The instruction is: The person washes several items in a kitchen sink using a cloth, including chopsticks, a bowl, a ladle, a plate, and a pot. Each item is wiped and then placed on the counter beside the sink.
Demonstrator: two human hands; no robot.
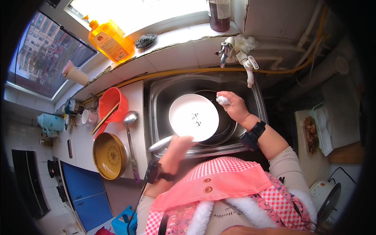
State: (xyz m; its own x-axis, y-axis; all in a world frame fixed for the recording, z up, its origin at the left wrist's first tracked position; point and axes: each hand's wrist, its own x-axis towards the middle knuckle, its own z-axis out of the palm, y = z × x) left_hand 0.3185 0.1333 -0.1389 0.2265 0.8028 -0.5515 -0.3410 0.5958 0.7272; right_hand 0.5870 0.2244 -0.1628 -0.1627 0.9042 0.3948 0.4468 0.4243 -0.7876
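My left hand (181, 145), slightly blurred, grips the near rim of a round white plate (183, 116) with a small dark pattern in its middle. The plate is held above the stainless steel sink (160, 101). My right hand (236, 108) is closed around a wad of white cloth or sponge (222, 100), just right of the plate and apart from it. Beneath them a dark round pan (227, 124) sits in the sink, partly hidden by the plate. A silvery handle (160, 143) sticks out over the sink's left edge.
Left of the sink are a ladle (130, 117), a brown bowl (110, 157) and a red plastic dipper (120, 101) with chopsticks (105, 119). Taps (226, 54) project over the sink's back. Dish soap (110, 44) and a scouring pad (146, 40) stand on the sill.
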